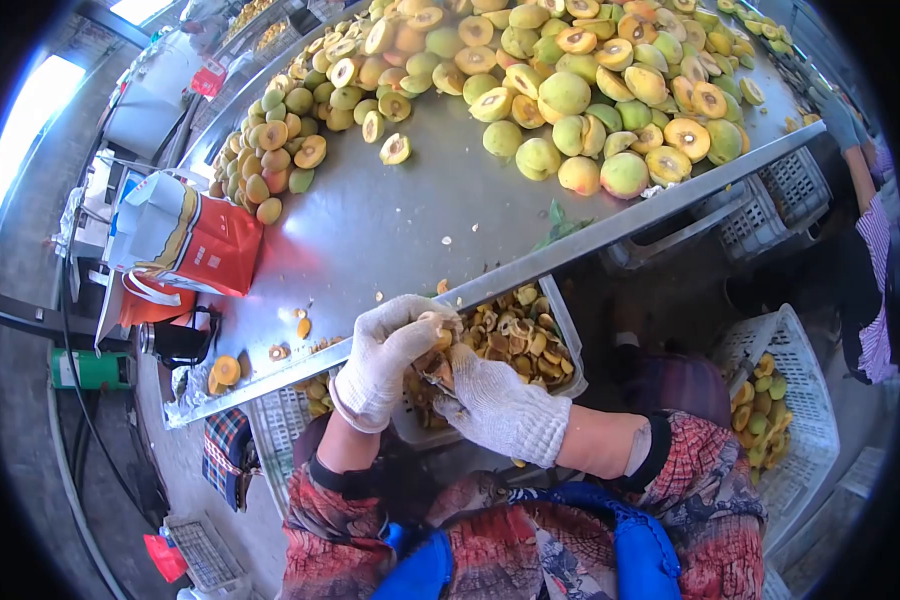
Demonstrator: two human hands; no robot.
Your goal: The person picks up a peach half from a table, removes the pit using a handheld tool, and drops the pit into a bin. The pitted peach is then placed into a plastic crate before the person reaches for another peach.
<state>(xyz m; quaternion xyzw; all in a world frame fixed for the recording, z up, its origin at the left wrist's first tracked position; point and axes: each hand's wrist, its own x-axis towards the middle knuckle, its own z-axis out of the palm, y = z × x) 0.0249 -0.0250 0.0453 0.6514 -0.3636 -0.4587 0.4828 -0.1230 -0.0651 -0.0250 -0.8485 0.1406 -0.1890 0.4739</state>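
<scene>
My left hand (380,360), in a white knitted glove, is closed with fingertips pinched around a peach half (432,352). My right hand (505,405), gloved the same way, presses up against that piece from the right. Its fingers are curled, and a small dark thing shows between the hands, too blurred to name. Both hands are over a white bin (567,330) full of brownish-orange peach scraps and pits (520,340), just at the near edge of the steel table (370,235).
Whole and halved peaches (565,95) are heaped across the table's far side. A red bag (215,245) stands at its left end. White crates (815,400) stand to the right, one holding peaches. At the right edge is a co-worker's arm (860,175).
</scene>
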